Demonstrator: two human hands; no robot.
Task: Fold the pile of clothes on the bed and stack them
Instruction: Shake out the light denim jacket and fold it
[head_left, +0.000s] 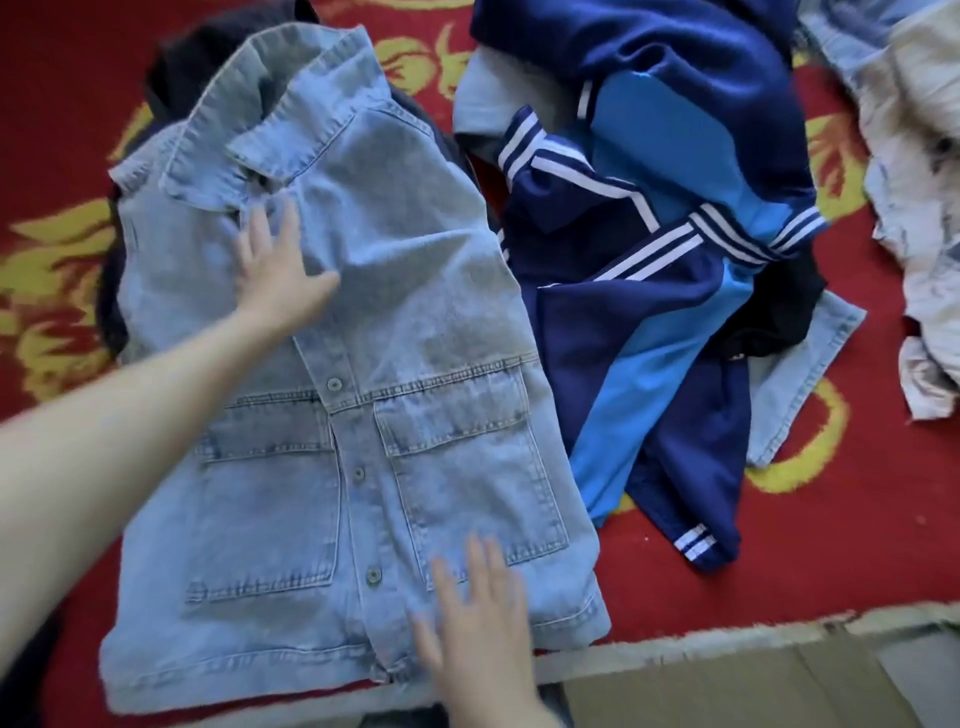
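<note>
A light blue denim jacket (415, 322) lies front up on the bed, collar at the top, sleeves tucked under, two chest pockets showing. My left hand (280, 265) rests flat on it just below the collar, fingers straight. My right hand (478, 623) lies flat on the jacket's lower hem near the bed's front edge, fingers spread. Dark clothes (176, 78) show from under the jacket at its top left. To the right lies a crumpled navy and light blue striped tracksuit (670, 218).
The bed is covered by a red blanket with yellow patterns (857, 525). A pale crumpled garment (919, 171) lies at the far right, and another denim piece (795, 384) pokes out beneath the tracksuit. Cardboard (727, 691) lines the bed's front edge.
</note>
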